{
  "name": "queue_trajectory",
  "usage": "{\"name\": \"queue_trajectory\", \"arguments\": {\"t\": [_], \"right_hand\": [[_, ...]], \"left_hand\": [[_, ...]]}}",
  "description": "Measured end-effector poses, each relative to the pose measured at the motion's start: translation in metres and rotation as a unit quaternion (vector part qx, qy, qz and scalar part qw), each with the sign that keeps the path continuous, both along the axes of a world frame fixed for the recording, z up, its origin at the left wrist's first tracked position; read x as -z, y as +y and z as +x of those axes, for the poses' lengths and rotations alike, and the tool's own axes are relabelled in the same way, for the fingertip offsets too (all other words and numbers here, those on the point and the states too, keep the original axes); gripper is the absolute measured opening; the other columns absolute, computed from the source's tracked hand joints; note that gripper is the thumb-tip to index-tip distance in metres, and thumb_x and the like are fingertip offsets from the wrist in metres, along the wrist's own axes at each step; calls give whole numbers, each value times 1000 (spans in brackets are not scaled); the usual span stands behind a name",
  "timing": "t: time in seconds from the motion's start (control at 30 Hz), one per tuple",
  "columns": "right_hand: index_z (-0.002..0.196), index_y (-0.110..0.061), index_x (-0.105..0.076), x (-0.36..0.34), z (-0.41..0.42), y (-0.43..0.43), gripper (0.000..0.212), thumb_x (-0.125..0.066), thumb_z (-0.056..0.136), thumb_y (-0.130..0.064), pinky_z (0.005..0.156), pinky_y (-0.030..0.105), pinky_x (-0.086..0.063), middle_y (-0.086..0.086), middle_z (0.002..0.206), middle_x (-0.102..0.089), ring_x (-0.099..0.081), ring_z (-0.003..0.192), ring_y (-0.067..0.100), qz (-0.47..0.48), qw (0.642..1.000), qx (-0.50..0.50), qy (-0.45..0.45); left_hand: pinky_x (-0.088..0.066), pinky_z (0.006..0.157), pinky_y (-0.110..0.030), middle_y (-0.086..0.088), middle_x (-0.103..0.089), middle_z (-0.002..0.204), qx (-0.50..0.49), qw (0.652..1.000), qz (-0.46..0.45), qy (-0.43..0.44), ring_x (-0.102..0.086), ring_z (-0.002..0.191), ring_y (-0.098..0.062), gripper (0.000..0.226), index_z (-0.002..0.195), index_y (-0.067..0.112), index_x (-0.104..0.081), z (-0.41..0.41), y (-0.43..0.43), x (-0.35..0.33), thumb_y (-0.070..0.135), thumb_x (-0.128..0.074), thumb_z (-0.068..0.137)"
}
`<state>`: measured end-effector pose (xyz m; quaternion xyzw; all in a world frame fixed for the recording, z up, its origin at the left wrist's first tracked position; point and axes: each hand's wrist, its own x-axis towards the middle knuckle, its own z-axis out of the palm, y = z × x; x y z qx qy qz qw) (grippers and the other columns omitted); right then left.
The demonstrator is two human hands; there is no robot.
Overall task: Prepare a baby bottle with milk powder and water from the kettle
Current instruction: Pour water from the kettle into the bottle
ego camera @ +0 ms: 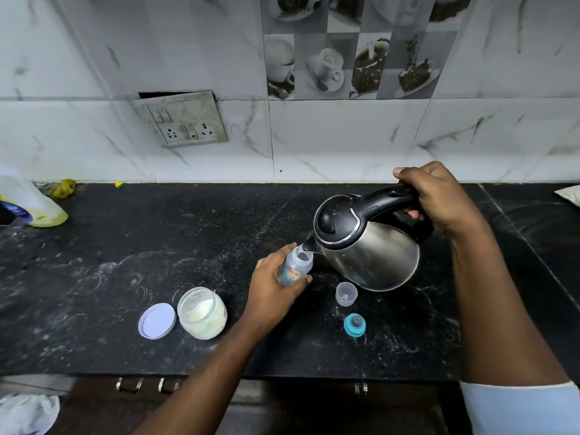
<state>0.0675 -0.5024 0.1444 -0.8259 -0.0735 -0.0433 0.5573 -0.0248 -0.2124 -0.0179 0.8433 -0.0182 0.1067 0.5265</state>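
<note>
Our baby bottle (297,265), clear printed plastic, stands near upright on the black stone counter (125,246), its open mouth just under the kettle (367,246) spout to its right; the pour turns on keeping that line. Our left hand (276,287) is wrapped round the bottle's body; our right hand (439,199) grips the black handle, tilting the brushed steel kettle leftward. In front lie a clear cap (346,294), the teal teat ring (355,324), the open powder jar (202,312) and its lilac lid (157,320).
</note>
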Motion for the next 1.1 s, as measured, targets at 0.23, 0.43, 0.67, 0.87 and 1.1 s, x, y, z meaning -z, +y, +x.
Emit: {"name": "queue_trajectory", "arguments": {"t": [0.23,0.43,0.67,0.87,1.1], "right_hand": [[50,5,-46,-2,0,0,65,-57,88,-47,36,19,-31,13,37,-42,-34,30,20,-9,1000,0,4],[55,9,-47,-1,2,-2,67,-57,87,-49,37,20,-30,16,39,-43,-35,33,20,-22,1000,4,4],[54,9,-49,1,4,-7,68,-57,87,-51,37,20,-32,18,40,-44,-37,34,21,-30,1000,8,5],[52,6,-50,0,5,-7,67,-58,86,-51,38,19,-33,18,40,-44,-37,34,22,-25,1000,8,5],[47,-3,-55,-2,5,-6,62,-59,85,-51,38,19,-33,17,39,-44,-37,32,21,-16,1000,9,11]], "left_hand": [[-53,111,-47,24,-69,131,1,1000,-12,2,-61,129,-12,69,138,49,-63,1,4,9,39,-90,76],[-54,112,-48,20,-72,132,-2,999,-35,11,-64,130,-15,65,135,44,-68,3,5,13,44,-88,74],[-54,112,-49,23,-70,133,-1,999,-30,16,-62,131,-14,66,137,45,-66,3,4,13,43,-89,75],[-53,113,-47,25,-70,131,-3,999,-34,17,-61,131,-12,66,136,46,-67,4,3,11,45,-88,74],[-53,113,-47,25,-69,131,-2,999,-31,17,-59,131,-10,66,137,42,-68,4,2,11,42,-88,75]]}}
